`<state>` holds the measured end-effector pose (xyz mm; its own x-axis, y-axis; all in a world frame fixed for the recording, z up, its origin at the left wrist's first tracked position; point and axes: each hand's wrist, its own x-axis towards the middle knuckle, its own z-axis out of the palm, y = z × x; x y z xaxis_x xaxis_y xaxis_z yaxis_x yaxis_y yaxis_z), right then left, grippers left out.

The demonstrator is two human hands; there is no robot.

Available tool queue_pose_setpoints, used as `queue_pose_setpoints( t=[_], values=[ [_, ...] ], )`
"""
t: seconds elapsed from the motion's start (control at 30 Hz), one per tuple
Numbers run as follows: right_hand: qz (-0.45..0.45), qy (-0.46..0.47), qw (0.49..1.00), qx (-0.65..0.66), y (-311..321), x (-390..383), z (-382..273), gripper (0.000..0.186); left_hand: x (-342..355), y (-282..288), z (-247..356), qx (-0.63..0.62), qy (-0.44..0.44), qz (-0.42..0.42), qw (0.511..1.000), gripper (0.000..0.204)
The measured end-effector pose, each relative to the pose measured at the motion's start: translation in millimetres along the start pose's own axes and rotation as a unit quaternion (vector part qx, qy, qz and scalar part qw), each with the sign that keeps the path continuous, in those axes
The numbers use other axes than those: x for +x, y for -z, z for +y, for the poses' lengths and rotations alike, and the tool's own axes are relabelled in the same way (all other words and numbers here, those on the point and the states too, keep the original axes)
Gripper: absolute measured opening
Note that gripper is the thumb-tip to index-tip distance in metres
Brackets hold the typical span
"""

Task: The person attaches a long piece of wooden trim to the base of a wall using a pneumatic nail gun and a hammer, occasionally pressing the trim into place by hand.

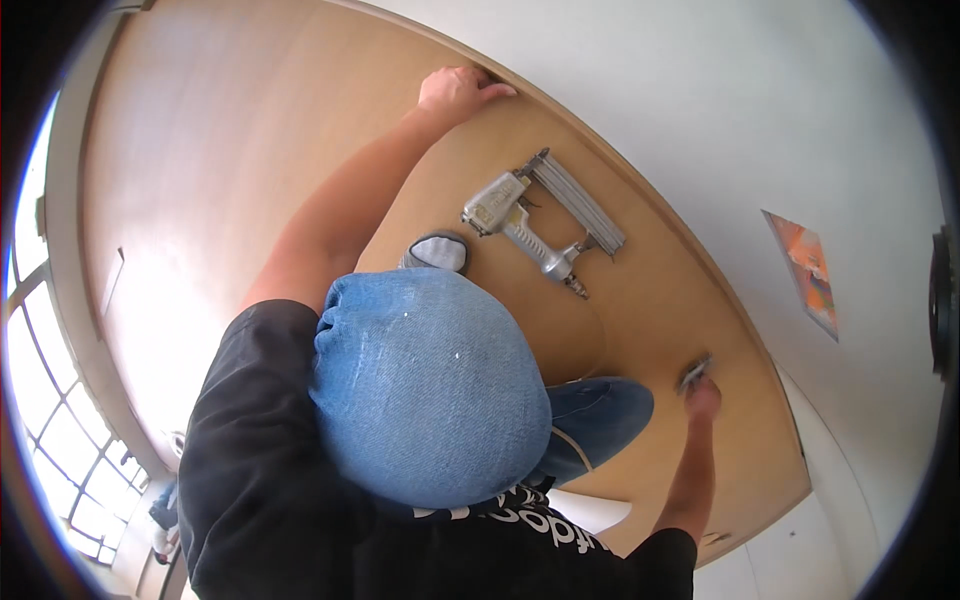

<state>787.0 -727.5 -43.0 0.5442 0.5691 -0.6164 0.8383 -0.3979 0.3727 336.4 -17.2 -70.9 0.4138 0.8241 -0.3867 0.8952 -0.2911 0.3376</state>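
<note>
Hand positions: We found the left hand (462, 93) at the far edge of the wooden panel (230, 120), thumb extended to the right along the surface. Its other fingers were bent and partly hidden at the edge; we could not tell how far open they were or whether they gripped it. The right hand (703, 400) was at the right side of the panel, its fingers closed around a small dark hand tool (694, 373), blurred in outline.

Equipment position: The silver nail gun (497, 203) lay on its side on the panel, between the 2 hands and just beyond the grey shoe (437, 252). Neither hand touched it. We could not tell whether an air line was connected.

Hazards: We judged 4 faults possible.
1. A shift of the shoe or of the near denim knee (430, 385) could have knocked the nail gun and scored the panel.
2. If the nail gun was charged, a bumped trigger could have fired a fastener; its nose lay nearer the left hand.
3. Uneven body weight could have flexed the panel and pinched the fingers at the edge.
4. A slip of the hand tool could have gouged the surface.
</note>
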Motion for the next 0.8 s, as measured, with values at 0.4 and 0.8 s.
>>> queue_pose_setpoints(
  t=[0.4,0.8],
  values=[
    [0.250,0.295,0.909,0.156,363.2,30.2,-365.1,0.042,0.5,3.6,-10.8,0.035,-0.067,-0.010,0.997,0.077],
    [0.158,0.219,0.953,0.136,431.3,81.6,-454.2,0.041,4.4,3.7,-13.7,0.024,-0.083,-0.033,0.996,0.073]
  ],
)
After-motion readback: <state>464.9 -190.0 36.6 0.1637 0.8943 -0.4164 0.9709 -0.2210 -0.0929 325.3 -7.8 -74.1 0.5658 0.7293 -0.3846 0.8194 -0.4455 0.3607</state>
